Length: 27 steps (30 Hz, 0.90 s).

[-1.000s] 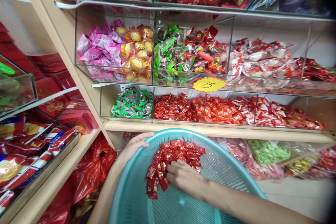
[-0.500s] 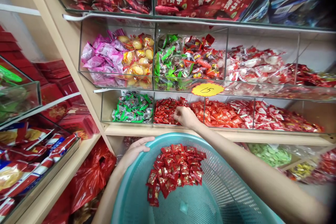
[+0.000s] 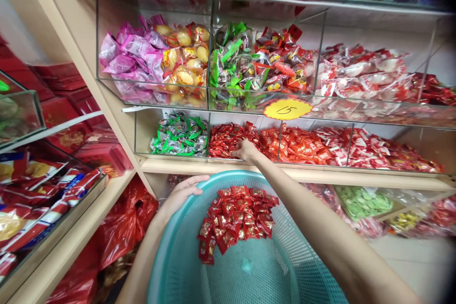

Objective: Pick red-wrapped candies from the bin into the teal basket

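Note:
My left hand [image 3: 181,193] grips the far left rim of a teal mesh basket [image 3: 295,266] held in front of me. A heap of small red wrapped candies [image 3: 237,216] lies in the basket. My right hand [image 3: 245,150] reaches over the basket into the lower glass bin of red wrapped candies [image 3: 228,138] on the shelf. Its fingers are buried among the wrappers, so whether they hold any is hidden.
Glass bins line the wooden shelf [image 3: 285,171]: green-and-silver sweets [image 3: 180,138], more red candies to the right, pink and yellow packs above. A yellow price tag [image 3: 287,109] reads 15. Red boxes and snack packs fill the left shelving; bags sit below.
My right hand left the candy heap in the basket, rose to the shelf bin, and now sits deeper among the red candies. My left hand stays on the rim.

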Motion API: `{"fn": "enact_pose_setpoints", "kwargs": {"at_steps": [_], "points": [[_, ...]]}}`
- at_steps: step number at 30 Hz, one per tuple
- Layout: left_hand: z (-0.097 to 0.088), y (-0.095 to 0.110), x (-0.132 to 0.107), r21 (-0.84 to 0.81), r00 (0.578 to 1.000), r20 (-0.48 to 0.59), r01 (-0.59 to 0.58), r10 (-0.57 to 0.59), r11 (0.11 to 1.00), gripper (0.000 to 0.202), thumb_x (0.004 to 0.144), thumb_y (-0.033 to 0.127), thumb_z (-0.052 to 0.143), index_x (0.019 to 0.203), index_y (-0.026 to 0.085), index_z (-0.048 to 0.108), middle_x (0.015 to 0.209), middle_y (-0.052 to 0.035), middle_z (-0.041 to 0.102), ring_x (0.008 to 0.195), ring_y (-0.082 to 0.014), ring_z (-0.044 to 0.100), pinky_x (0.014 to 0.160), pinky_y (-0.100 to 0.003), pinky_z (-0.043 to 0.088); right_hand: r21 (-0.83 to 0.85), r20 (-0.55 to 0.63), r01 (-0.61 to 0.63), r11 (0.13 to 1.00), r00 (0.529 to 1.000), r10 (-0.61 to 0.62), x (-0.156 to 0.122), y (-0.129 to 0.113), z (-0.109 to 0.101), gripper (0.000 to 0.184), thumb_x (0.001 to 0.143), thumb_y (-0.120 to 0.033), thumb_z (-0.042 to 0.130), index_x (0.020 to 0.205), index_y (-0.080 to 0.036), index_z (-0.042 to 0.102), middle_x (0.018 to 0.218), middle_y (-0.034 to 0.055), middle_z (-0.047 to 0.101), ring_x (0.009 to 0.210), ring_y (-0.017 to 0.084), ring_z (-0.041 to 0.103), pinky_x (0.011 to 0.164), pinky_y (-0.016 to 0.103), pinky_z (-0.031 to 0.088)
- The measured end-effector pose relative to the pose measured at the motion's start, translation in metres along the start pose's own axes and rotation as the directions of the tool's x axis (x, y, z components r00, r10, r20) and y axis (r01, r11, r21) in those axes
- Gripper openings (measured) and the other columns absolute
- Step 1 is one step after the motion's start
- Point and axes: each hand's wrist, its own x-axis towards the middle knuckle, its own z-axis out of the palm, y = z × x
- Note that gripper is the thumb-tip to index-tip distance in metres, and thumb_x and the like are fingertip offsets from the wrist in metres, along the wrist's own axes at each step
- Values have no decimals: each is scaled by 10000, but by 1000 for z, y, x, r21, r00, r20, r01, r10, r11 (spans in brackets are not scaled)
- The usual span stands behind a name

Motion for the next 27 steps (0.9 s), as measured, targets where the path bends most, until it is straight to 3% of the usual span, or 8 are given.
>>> {"fn": "enact_pose_setpoints", "kwargs": {"at_steps": [8, 12, 14, 16, 18, 20, 24, 27], "points": [[2, 1, 0, 3, 1000, 8, 1, -1, 1000, 452, 551, 122, 681, 997, 188, 705, 886, -16, 746, 700, -159, 642, 677, -256, 458, 226, -256, 120, 967, 965, -60, -5, 1, -5, 189, 689, -295, 611, 741, -194, 460, 669, -28, 525, 616, 109, 485, 582, 228, 388], [2, 0, 0, 26, 999, 30, -27, 26, 999, 455, 556, 137, 669, 1006, 194, 707, 914, -16, 745, 753, -168, 638, 699, -255, 449, 490, -547, 407, 771, 832, -91, -33, -2, -21, 242, 721, -360, 599, 777, -201, 426, 714, -19, 504, 624, 106, 475, 597, 240, 415], [2, 1, -2, 59, 999, 22, -48, 47, 997, 459, 568, 137, 656, 1019, 195, 708, 951, -17, 741, 797, -170, 632, 715, -247, 440, 524, -590, 503, 687, 796, -133, -60, -3, -25, 263, 728, -380, 621, 793, -204, 438, 720, -22, 493, 617, 101, 459, 587, 240, 410], [2, 1, -3, 81, 998, 17, -62, 60, 995, 462, 574, 129, 645, 1027, 196, 708, 983, -15, 736, 821, -168, 623, 715, -239, 433, 553, -469, 489, 675, 852, -234, -94, -2, -22, 258, 747, -385, 629, 826, -205, 462, 718, -26, 500, 621, 101, 460, 574, 236, 405], [2, 1, -4, 79, 998, 21, -64, 62, 995, 463, 580, 124, 640, 1031, 200, 708, 994, -13, 732, 806, -163, 619, 703, -238, 432, 578, -220, 410, 706, 911, -349, -130, 2, -11, 215, 803, -386, 583, 849, -200, 486, 717, -21, 520, 613, 100, 466, 550, 232, 398], [2, -1, -3, 62, 998, 31, -64, 62, 996, 466, 586, 122, 641, 1040, 203, 705, 997, -14, 730, 789, -161, 620, 703, -244, 436, 547, 9, 347, 761, 907, -420, -162, 9, 2, 176, 849, -367, 530, 876, -195, 506, 738, -15, 539, 594, 94, 461, 524, 227, 388], [0, -3, 0, 39, 998, 40, -42, 40, 998, 499, 591, 127, 646, 1083, 204, 687, 954, -17, 736, 703, -148, 621, 662, -247, 439, 317, 237, 474, 822, 799, -552, -199, 23, 23, 131, 896, -253, 445, 964, -191, 538, 810, 3, 585, 640, 100, 512, 559, 232, 411], [0, -4, 1, 39, 999, 45, -32, 30, 999, 506, 590, 123, 646, 1088, 201, 684, 923, -12, 740, 668, -137, 614, 635, -238, 433, 40, 297, 701, 712, 672, -678, -204, 26, 31, 169, 905, -162, 404, 978, -186, 555, 897, 34, 603, 747, 123, 559, 645, 256, 425]]}}
